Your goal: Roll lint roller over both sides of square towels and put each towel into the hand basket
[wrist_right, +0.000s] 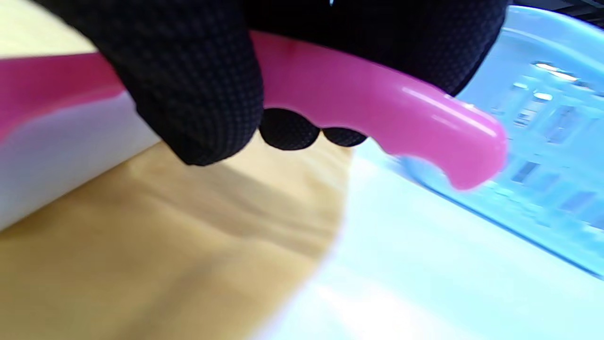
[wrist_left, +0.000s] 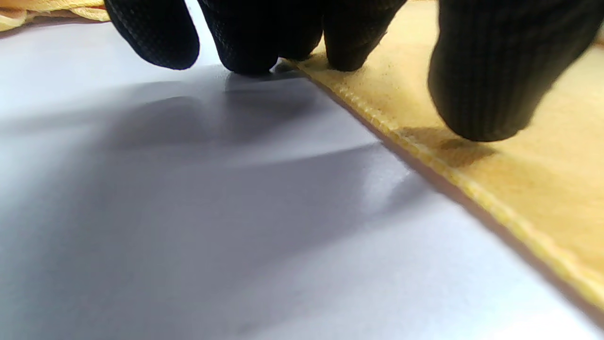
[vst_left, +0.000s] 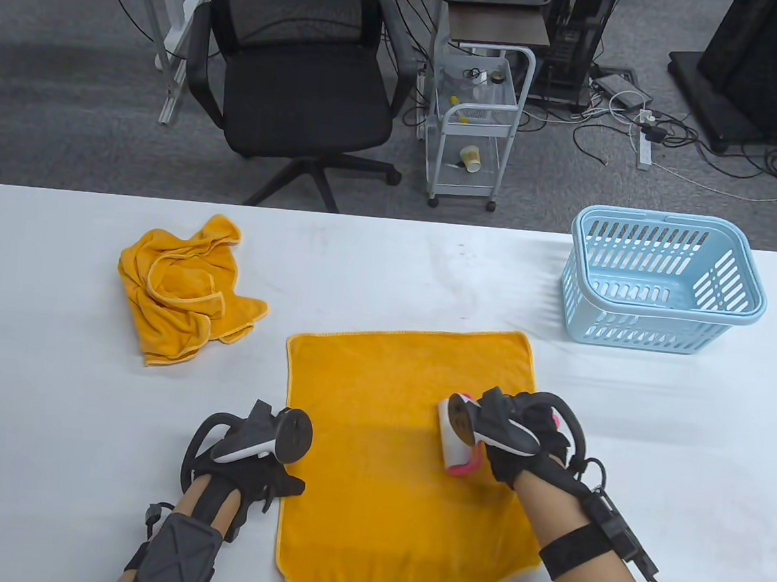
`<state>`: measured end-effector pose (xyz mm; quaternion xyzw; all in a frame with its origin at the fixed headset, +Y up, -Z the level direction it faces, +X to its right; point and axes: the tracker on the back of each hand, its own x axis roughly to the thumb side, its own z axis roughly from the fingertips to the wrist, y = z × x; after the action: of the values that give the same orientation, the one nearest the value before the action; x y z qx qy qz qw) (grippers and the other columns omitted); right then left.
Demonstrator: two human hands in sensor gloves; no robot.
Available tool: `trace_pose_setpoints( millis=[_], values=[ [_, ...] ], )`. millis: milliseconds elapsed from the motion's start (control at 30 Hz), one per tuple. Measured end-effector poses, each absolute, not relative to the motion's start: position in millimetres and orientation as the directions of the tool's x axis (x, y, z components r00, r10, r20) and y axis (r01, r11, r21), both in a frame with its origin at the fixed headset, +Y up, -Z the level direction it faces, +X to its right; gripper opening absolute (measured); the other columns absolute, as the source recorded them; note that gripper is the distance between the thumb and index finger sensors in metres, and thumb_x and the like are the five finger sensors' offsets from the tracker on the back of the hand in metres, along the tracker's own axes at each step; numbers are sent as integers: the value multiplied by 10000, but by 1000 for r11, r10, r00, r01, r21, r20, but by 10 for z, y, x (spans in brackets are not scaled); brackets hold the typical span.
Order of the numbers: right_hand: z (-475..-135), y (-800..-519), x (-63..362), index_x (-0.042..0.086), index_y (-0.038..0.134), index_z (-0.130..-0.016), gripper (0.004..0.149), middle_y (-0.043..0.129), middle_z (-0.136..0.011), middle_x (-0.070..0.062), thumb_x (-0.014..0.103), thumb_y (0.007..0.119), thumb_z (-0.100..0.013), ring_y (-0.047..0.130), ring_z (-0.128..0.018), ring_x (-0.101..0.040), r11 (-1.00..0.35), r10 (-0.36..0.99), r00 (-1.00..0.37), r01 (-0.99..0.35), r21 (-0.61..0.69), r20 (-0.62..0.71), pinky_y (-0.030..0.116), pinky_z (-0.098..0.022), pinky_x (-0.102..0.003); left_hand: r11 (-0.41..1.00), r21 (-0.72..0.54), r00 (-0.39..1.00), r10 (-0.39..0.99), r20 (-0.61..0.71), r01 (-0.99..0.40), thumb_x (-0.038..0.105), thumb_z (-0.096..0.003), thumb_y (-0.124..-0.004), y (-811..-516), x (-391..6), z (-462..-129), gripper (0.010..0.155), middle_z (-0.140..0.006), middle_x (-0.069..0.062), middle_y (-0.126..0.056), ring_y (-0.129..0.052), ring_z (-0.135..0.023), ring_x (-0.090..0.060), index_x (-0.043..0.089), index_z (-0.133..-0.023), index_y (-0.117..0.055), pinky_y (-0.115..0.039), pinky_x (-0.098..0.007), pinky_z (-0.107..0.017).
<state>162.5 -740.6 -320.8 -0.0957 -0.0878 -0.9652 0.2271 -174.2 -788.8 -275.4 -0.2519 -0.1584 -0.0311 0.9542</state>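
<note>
An orange square towel (vst_left: 389, 452) lies spread flat near the table's front middle. My right hand (vst_left: 518, 439) grips the pink handle (wrist_right: 377, 104) of a lint roller (vst_left: 456, 434), whose white roll rests on the towel's right half. My left hand (vst_left: 261, 459) sits at the towel's left edge; in the left wrist view its fingertips (wrist_left: 347, 52) press down on the towel hem (wrist_left: 424, 156) and the table beside it. A second orange towel (vst_left: 184, 288) lies crumpled at the table's left. A light blue hand basket (vst_left: 661, 282) stands at the back right, with nothing visible inside.
The white table (vst_left: 50, 412) ends at its far edge beyond the basket. Behind it on the floor stand a black office chair (vst_left: 297, 82), a small white trolley (vst_left: 476, 116) and cables.
</note>
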Motion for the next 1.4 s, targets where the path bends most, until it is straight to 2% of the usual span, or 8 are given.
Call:
trace_pose_setpoints(
  millis=[233,433,667,867,1100,1167,1300,1400],
  values=[
    [-3243,-7383,2013,244,806,-955,559,886,-890,-53,315,975,-427,886,-823,-382,-893,-386,-913,405,195,130,753,-578,-609,871,-468,947,14,322,147,606,-363,-892,-7886,-1739,-2757,828,-1212,-71,-456,-610,-1091,-393,297,-1060,-572,-579,-661,-741],
    [-3013,-7322,1303,225,800,-959,567,888,-887,-63,337,965,-428,911,-803,-374,-964,-193,-919,242,106,342,779,-562,-588,871,-469,947,17,321,144,606,-362,-892,-7888,-1738,-2758,828,-1211,-72,-456,-608,-1092,-392,299,-1060,-571,-578,-660,-741],
    [-2803,-7435,657,224,794,-962,584,901,-872,-60,371,961,-422,943,-771,-354,-966,-179,-846,248,72,501,808,-540,-556,871,-472,948,28,316,132,606,-362,-892,-7893,-1742,-2757,825,-1212,-49,-454,-604,-1093,-389,301,-1059,-574,-578,-659,-742],
    [-2889,-7500,997,263,790,-954,570,903,-869,-52,338,978,-421,919,-789,-366,-951,-240,-878,298,82,415,778,-562,-588,872,-472,948,27,316,132,606,-363,-892,-7893,-1744,-2760,823,-1212,-51,-457,-605,-1092,-391,299,-1058,-577,-577,-660,-742],
    [-3021,-7402,1998,267,805,-941,562,899,-869,-45,309,995,-414,894,-811,-370,-871,-445,-876,471,139,185,753,-583,-604,872,-468,947,18,320,142,606,-363,-892,-7892,-1740,-2761,824,-1210,-73,-460,-610,-1091,-394,297,-1058,-578,-577,-661,-741],
    [-3038,-7381,2171,266,806,-945,562,895,-874,-45,316,990,-416,894,-813,-367,-877,-431,-891,451,167,146,754,-583,-602,872,-468,947,17,320,143,606,-363,-892,-7892,-1738,-2761,824,-1210,-72,-460,-612,-1090,-394,295,-1058,-578,-578,-660,-741],
    [-2982,-7303,2058,254,804,-954,565,884,-884,-52,325,979,-422,896,-811,-373,-929,-322,-929,347,127,183,762,-575,-597,872,-467,947,13,322,147,606,-363,-892,-7894,-1734,-2759,826,-1210,-73,-460,-611,-1091,-394,295,-1059,-576,-578,-661,-741],
    [-2842,-7278,1581,243,800,-959,577,892,-875,-58,343,978,-419,917,-790,-366,-964,-203,-925,246,100,322,782,-558,-580,872,-466,947,13,322,147,607,-362,-892,-7895,-1732,-2760,826,-1210,-73,-460,-612,-1090,-395,294,-1059,-576,-578,-661,-740]
  ],
)
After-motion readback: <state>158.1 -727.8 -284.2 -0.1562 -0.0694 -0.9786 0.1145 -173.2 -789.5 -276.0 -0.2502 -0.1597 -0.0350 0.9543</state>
